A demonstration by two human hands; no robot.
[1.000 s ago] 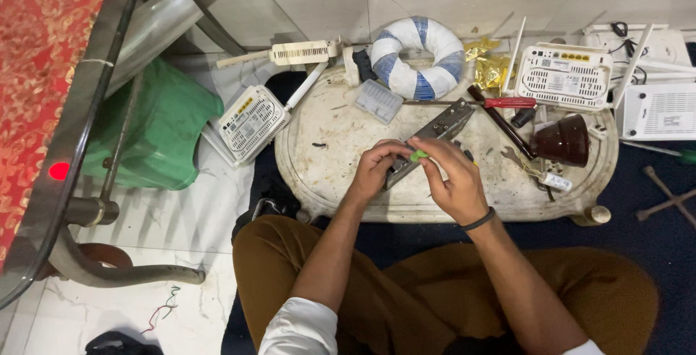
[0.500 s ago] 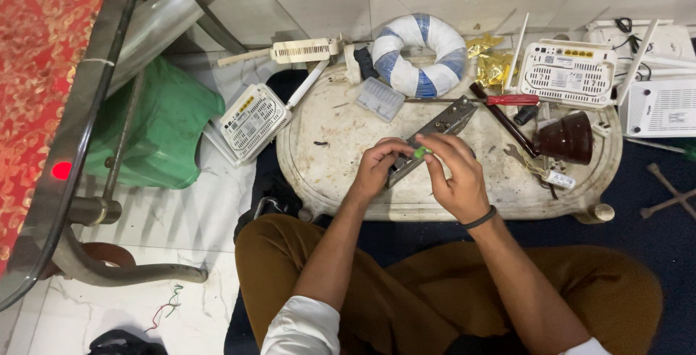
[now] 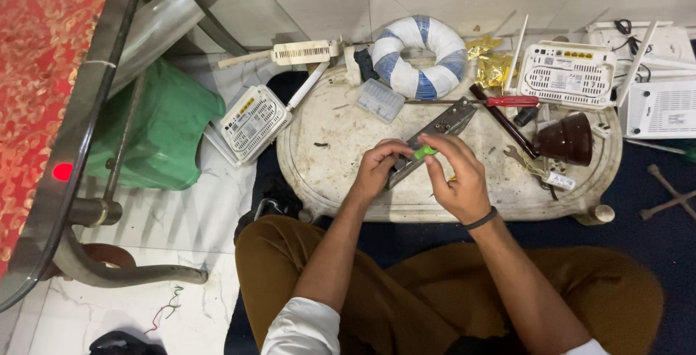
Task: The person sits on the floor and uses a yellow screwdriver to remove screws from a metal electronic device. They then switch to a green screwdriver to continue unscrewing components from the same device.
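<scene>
Right, both forearms reach forward from my lap over the low oval white table [image 3: 341, 181], wrists bent down. My left hand [image 3: 378, 168] is curled, fingers closed on the lower end of the long grey metal bar [image 3: 435, 134], which lies slanted on the tabletop. My right hand [image 3: 458, 178] is pinched shut, thumb and forefinger gripping the small bright green connector piece [image 3: 425, 152] right at the bar, just beside the left fingertips. Black band on my right wrist. Near the bar's far end: red-handled screwdriver [image 3: 511, 100], blue-and-white striped ring [image 3: 419, 56], dark brown cup [image 3: 565, 139].
</scene>
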